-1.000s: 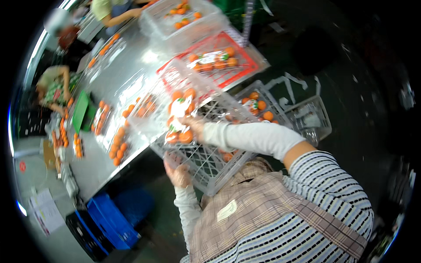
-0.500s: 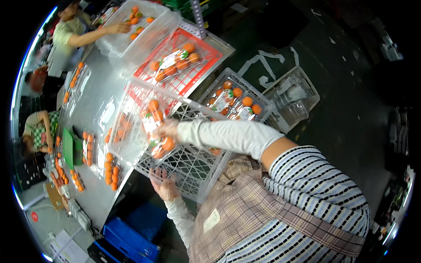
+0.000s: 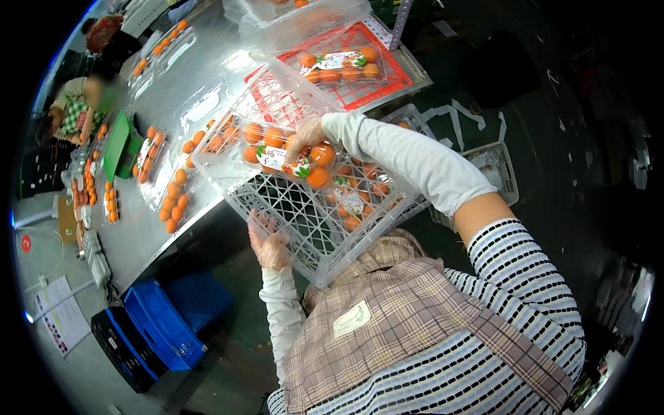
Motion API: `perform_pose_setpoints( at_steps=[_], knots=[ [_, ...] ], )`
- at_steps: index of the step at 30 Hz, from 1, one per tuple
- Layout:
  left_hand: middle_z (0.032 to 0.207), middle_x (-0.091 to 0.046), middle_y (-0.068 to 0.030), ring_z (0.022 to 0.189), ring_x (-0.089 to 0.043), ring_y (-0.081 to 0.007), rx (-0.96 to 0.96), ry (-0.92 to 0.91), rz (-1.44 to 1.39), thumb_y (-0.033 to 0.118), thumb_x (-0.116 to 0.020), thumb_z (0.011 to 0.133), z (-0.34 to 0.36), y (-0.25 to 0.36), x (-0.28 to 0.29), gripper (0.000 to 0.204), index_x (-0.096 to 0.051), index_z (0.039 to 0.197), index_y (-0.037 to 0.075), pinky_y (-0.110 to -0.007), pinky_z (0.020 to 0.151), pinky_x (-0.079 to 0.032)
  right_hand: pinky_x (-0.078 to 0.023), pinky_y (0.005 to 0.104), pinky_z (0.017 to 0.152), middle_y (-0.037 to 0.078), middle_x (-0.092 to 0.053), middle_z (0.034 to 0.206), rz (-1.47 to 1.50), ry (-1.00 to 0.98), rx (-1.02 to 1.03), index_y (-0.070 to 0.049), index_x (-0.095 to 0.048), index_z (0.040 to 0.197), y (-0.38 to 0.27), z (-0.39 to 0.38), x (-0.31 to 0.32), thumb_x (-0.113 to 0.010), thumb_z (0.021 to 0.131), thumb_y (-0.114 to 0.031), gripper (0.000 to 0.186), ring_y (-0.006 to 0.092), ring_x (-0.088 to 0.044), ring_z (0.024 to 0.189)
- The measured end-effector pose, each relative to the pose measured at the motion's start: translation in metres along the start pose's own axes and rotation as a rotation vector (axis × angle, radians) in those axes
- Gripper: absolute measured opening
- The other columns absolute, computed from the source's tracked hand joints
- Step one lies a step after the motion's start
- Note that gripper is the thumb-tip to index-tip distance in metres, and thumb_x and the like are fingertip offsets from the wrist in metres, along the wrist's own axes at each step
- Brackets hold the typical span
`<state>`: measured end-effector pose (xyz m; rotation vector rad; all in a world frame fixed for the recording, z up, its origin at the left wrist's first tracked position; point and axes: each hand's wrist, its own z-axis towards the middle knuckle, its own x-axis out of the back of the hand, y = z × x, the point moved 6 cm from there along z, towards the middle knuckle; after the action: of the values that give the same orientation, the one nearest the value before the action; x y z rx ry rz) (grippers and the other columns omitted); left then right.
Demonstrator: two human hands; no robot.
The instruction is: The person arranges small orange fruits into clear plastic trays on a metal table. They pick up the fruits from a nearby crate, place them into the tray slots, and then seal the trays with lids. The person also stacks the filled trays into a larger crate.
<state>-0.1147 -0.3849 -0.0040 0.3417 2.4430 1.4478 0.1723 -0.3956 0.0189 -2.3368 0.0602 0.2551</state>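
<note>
The metal table [image 3: 200, 52] stands beyond the clear crate [image 3: 324, 268]. Right hand [image 3: 305, 135] pinches a fruit pack [image 3: 275, 160] over the crate's far part; a loose hold could drop it. Left hand [image 3: 271, 245], fingers parted, at the crate's left wall, grip indeterminable: poor support could tip it.

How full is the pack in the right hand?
Not empty: orange fruit show at both ends of the pack. Full? Cannot tell: label and right hand hide its middle.

White glare glints off the metal table [image 3: 237, 61], the floor [image 3: 546, 187] at right lies dim, and fisheye distortion bends edges near the black rim.
</note>
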Motion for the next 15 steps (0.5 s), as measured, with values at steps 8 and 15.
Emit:
perform_pose_setpoints(
  at_steps=[8,15],
  knots=[
    [0.148,-0.043,-0.0093,0.127,-0.048,-0.0297,0.024,-0.008,-0.053,-0.016,-0.043,0.062,0.0,0.0,0.002,0.098,-0.037,0.154,0.017,-0.045,0.084,-0.049,-0.059,0.0419,0.081,0.015,-0.072,0.113,-0.583,-0.023,0.043,-0.006,-0.065,0.126,-0.06,0.057,0.048,-0.088,0.068,-0.021,0.065,0.0284,-0.071,0.095],
    [0.143,-0.045,-0.0131,0.127,-0.048,-0.0324,0.006,0.026,-0.076,-0.018,-0.045,0.063,-0.003,0.001,-0.005,0.096,-0.038,0.154,0.013,-0.037,0.08,-0.054,-0.055,0.0402,0.09,0.012,-0.072,0.118,-1.168,0.125,0.109,-0.016,-0.064,0.134,-0.11,0.09,0.042,-0.087,0.066,-0.021,0.072,0.029,-0.068,0.107]
  ],
)
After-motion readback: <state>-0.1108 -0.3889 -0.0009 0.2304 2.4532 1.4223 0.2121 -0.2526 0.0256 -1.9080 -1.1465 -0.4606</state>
